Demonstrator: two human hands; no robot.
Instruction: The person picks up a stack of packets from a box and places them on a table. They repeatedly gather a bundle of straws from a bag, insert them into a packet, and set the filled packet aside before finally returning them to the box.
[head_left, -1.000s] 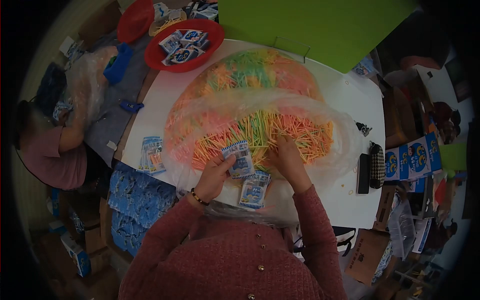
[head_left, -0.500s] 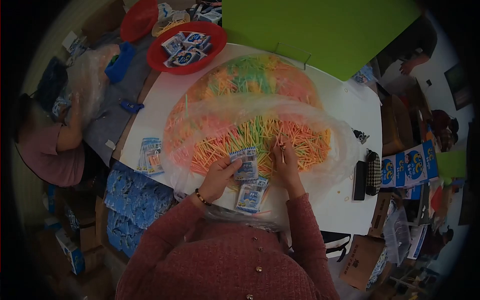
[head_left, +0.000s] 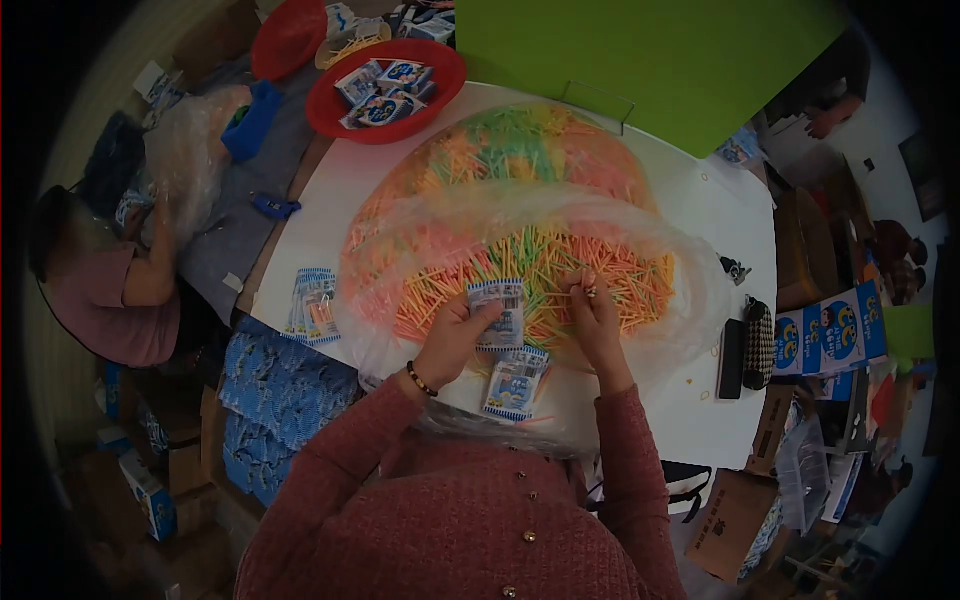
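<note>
My left hand point(head_left: 453, 343) grips a small blue-and-white printed packet point(head_left: 497, 314) between thumb and fingers, upright over the near edge of the pile. Beneath it, a second packet point(head_left: 515, 383) lies near the table's front edge. Thin pink, orange, yellow and green candy sticks point(head_left: 540, 262) are heaped in a large clear plastic bag point(head_left: 690, 245), its mouth facing me. Over the right part of the heap, my right hand point(head_left: 599, 330) is closed, with pale stick ends showing at its fingertips; how many it holds is hidden.
Several filled packets point(head_left: 313, 305) lie at the table's left edge. A red basin point(head_left: 445, 112) with packets stands at the back. A black phone point(head_left: 732, 358) and a checked pouch point(head_left: 759, 343) rest at right. Blue packets point(head_left: 262, 415) fill a box below left. Another person point(head_left: 120, 300) sits at left.
The whole view has shifted slightly, so things appear farther right. My right hand has moved a little to the right over the sticks. My left hand still holds the packet.
</note>
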